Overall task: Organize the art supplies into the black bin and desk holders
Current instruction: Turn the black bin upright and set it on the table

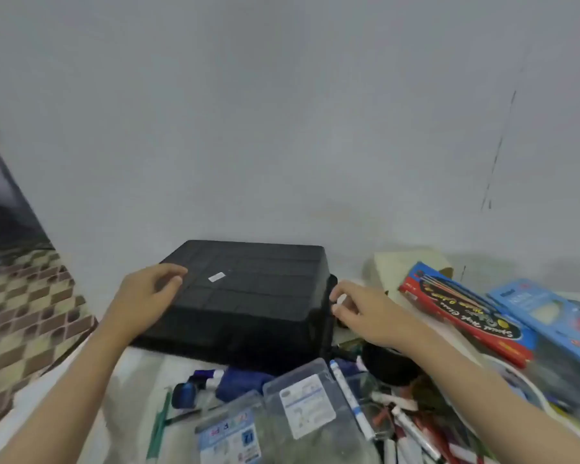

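1. The black bin (248, 296) lies upside down on the tabletop (131, 380), against the wall (282, 128).
2. The left hand (148, 293) rests loosely bent fingers on its upturned base; the right hand (359, 313) curls its fingers at the bin's right rim, apparently pinching it.
3. Probably light, stiff, smooth plastic: grip both side rims.
4. Its white sticker (216, 277) is unreadable.

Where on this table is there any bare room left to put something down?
The barest patch of table lies before the left corner of the black bin, between the left forearm and the green stick. Markers and plastic packets crowd the near middle; the red box and blue box fill the right.
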Demonstrator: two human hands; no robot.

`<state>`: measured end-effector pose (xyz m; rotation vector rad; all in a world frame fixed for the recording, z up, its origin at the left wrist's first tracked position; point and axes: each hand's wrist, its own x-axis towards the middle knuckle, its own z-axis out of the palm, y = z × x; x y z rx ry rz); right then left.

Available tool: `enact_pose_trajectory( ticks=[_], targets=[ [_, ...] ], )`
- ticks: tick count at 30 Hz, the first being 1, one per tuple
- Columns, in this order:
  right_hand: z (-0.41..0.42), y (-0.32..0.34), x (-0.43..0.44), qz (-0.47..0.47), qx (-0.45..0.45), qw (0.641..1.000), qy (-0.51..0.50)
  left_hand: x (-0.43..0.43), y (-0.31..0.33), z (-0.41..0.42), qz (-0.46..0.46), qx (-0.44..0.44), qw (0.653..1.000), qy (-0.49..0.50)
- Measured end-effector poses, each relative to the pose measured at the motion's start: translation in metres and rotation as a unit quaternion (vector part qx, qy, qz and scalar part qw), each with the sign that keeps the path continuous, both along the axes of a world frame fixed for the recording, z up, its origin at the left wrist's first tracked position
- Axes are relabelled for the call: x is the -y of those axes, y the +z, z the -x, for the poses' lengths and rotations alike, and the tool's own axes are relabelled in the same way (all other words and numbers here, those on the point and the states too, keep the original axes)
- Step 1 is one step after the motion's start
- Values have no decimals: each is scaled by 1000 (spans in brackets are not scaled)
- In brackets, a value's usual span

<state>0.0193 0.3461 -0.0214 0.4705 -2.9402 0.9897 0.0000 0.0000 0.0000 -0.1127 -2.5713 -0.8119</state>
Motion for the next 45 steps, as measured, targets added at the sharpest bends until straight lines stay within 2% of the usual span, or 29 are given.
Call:
enact_pose_trajectory(
  ticks=[4, 9, 12, 15, 17, 19, 23, 27, 30, 32, 34, 36, 39, 42, 45],
  targets=[
    [4, -24, 29, 2, 53, 997, -56, 46, -9, 7, -19, 20, 999, 42],
    [7, -29, 53, -12, 67, 993, -95, 98, -33, 24, -54, 24, 995, 86],
    [9, -30, 62, 10, 74, 989, -124, 117, -43, 33, -139, 119, 979, 95],
    [10, -30, 67, 35, 81, 986, -139, 126, -48, 33, -263, 248, 932, 9],
    [7, -30, 67, 65, 100, 985, -126, 130, -50, 33, -256, 294, 920, -25],
    [4, -32, 68, 81, 107, 987, -90, 133, -55, 36, -226, 306, 923, -50],
    [-1, -47, 75, 74, 44, 992, -94, 134, -58, 40, -219, 232, 944, -81],
    [-5, -54, 83, 143, -58, 981, -116, 130, -53, 39, -213, 152, 962, -85],
    [-2, -48, 87, 152, -135, 966, -161, 121, -48, 40, -184, 107, 975, -70],
    [0, -39, 89, 146, -155, 964, -161, 116, -43, 42, -171, 73, 981, -46],
    [2, -31, 87, 131, -136, 974, -127, 113, -38, 47, -156, 45, 986, -22],
    [6, -27, 82, 69, -128, 984, -100, 110, -30, 52, -152, 27, 988, -8],
    [11, -22, 81, -9, -178, 980, -88, 110, -18, 55, -152, 20, 988, -14],
    [18, -14, 81, 33, -247, 962, -111, 112, -9, 49, -160, 38, 985, -51],
    [25, 0, 76, 120, -238, 951, -154, 112, 1, 46, -111, 20, 991, -77]
  ],
)
